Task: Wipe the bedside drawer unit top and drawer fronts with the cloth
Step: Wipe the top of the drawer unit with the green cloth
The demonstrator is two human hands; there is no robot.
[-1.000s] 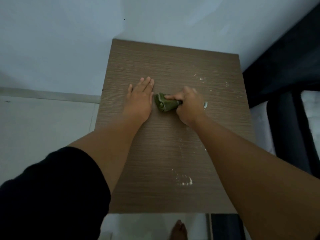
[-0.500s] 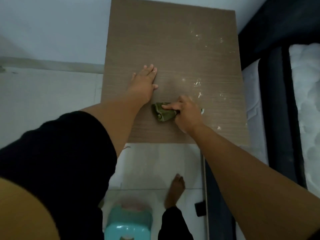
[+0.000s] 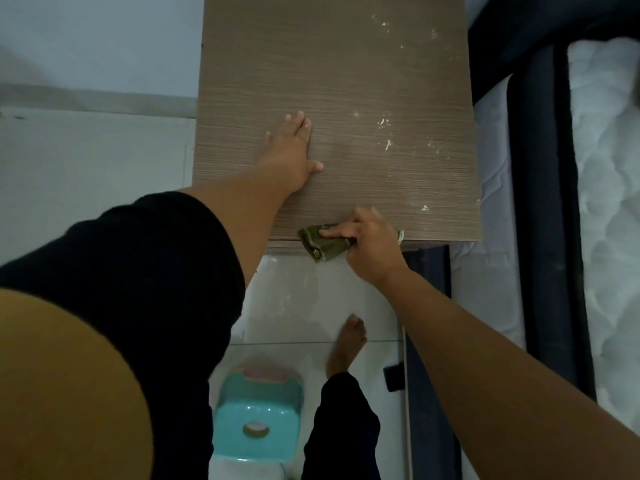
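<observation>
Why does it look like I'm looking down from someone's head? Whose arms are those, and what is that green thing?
The camera sits on a person's head and looks down, so you see what they see. There is no machine here, only a person's two bare arms.

The brown wooden rectangle is the drawer unit top, seen from above. The white specks on it are dirt not wiped away yet.

The left hand lies flat on the top with straight fingers. The right hand holds the green cloth, folded small, at the front edge of the top.

Lower down are the white floor, the person's bare foot and a small turquoise stool. The mattress is on the right.
</observation>
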